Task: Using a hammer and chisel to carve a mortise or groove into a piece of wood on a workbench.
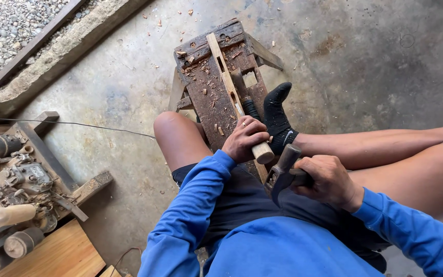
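Note:
I sit astride a dark, worn wooden bench (208, 95) strewn with wood chips. A pale wooden strip (222, 66) with slots cut in it lies along the bench top. My left hand (244, 138) grips a chisel by its round wooden handle (262, 152), the blade resting against the strip. My right hand (329, 182) holds a metal hammer (282, 172), its head just beside the chisel handle's end. A foot in a black sock (277, 115) presses on the bench next to the strip.
A low wooden tray (24, 174) at the left holds several old tools and wooden handles. A light plank (57, 254) lies at the bottom left. A thin cable (78, 124) crosses the concrete floor. A curb and gravel (21, 20) border the upper left.

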